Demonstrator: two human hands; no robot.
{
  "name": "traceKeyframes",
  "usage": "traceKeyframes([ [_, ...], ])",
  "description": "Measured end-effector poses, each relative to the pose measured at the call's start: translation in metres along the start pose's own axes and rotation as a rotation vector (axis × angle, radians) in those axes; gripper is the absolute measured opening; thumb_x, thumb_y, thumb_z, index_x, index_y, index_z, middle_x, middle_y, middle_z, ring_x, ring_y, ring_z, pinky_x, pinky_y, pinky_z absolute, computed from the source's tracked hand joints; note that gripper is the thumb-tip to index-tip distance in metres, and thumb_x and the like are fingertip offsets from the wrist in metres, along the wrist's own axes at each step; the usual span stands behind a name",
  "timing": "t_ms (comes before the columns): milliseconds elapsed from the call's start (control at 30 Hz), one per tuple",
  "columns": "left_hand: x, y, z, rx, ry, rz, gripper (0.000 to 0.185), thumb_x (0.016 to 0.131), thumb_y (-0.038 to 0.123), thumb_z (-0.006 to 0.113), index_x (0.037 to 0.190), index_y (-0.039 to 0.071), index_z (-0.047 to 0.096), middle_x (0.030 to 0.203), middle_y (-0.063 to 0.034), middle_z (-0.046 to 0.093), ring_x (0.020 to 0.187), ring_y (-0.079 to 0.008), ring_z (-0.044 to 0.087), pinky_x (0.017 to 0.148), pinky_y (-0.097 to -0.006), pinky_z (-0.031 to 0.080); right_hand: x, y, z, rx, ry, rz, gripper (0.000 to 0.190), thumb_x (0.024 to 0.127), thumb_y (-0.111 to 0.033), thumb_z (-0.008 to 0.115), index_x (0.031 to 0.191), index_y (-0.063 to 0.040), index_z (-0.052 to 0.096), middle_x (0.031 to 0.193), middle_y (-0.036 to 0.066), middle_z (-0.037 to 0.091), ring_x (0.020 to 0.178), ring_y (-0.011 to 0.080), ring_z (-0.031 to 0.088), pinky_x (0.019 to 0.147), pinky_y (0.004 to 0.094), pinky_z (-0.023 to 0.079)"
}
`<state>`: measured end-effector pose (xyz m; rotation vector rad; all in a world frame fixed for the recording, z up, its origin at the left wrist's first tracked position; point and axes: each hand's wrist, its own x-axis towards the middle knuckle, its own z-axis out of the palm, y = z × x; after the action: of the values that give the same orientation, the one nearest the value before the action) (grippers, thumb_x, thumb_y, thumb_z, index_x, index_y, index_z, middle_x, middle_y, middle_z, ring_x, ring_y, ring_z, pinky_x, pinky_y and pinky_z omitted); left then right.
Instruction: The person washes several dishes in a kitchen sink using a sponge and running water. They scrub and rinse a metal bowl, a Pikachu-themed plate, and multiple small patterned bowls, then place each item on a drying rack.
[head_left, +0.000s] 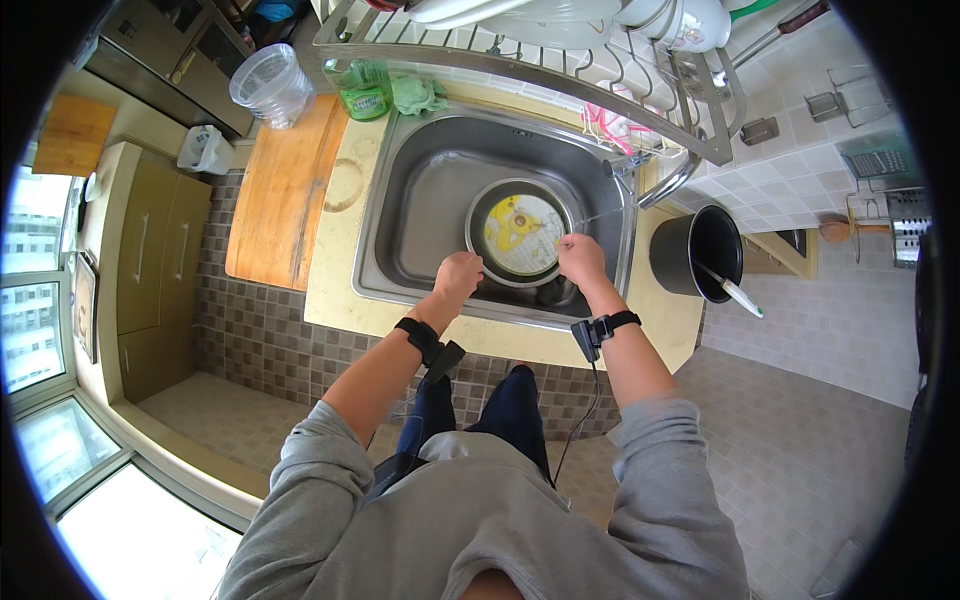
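Both my hands are at a round metal pan (475, 225) inside the stainless steel sink (420, 195). My left hand (459, 276) grips the rim at its lower left, and my right hand (581, 259) grips the rim at its lower right. A round plate with a yellow cartoon figure (523, 234) lies in the pan. A thin stream of water runs from the faucet (619, 169) toward the pan's right side. The sink drain is partly hidden below the pan, near my right hand.
A dish rack (480, 54) overhangs the sink's far edge. A green detergent bottle (364, 94) and a green cloth (418, 95) stand at the back left. Left are a wooden board (281, 202) and stacked clear containers (271, 86); right is a black pot (679, 251) holding a white-handled utensil.
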<state>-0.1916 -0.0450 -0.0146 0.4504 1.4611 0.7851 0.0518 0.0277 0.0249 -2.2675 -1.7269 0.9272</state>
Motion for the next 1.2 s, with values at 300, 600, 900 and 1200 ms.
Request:
traceKeyframes([
  [300, 0.036, -0.048, 0.046, -0.010, -0.016, -0.057, 0.032, 0.100, 0.032, 0.060, 0.111, 0.002, 0.063, 0.098, -0.0037, 0.063, 0.089, -0.0146, 0.060, 0.079, -0.0321, 0.050, 0.129, 0.050, 0.086, -0.570, -0.006, -0.224, 0.032, 0.094, -0.016, 0.060, 0.122, -0.002, 0.067, 0.122, 0.019, 0.072, 0.117, 0.0389, 0.064, 0.100, 0.0455, 0.050],
  [600, 0.069, -0.064, 0.070, -0.072, 0.137, -0.150, 0.030, 0.099, 0.026, 0.063, 0.113, -0.001, 0.063, 0.093, -0.0028, 0.060, 0.088, -0.0136, 0.058, 0.075, -0.0311, 0.047, 0.105, 0.038, 0.090, -0.660, 0.051, -0.191, 0.023, 0.095, -0.016, 0.059, 0.109, -0.006, 0.075, 0.116, 0.008, 0.074, 0.127, 0.0335, 0.050, 0.100, 0.0502, 0.040],
  [900, 0.101, -0.058, 0.070, -0.008, 0.222, -0.173, 0.053, 0.094, 0.027, 0.067, 0.127, -0.014, 0.060, 0.123, -0.0249, 0.068, 0.109, -0.0329, 0.067, 0.090, -0.0417, 0.051, 0.094, 0.036, 0.100, -0.342, 0.026, 0.195, 0.022, 0.096, -0.017, 0.060, 0.110, -0.009, 0.075, 0.135, 0.007, 0.059, 0.131, 0.0346, 0.046, 0.103, 0.0525, 0.040],
  [1200, 0.091, -0.052, 0.095, -0.157, 0.114, -0.238, 0.045, 0.097, 0.028, 0.064, 0.125, -0.008, 0.061, 0.115, -0.0191, 0.068, 0.095, -0.0311, 0.068, 0.076, -0.0411, 0.057, 0.068, 0.037, 0.051, -0.330, 0.151, -0.019, 0.015, 0.093, -0.020, 0.067, 0.099, -0.008, 0.073, 0.120, 0.017, 0.066, 0.114, 0.0382, 0.061, 0.092, 0.0501, 0.051],
])
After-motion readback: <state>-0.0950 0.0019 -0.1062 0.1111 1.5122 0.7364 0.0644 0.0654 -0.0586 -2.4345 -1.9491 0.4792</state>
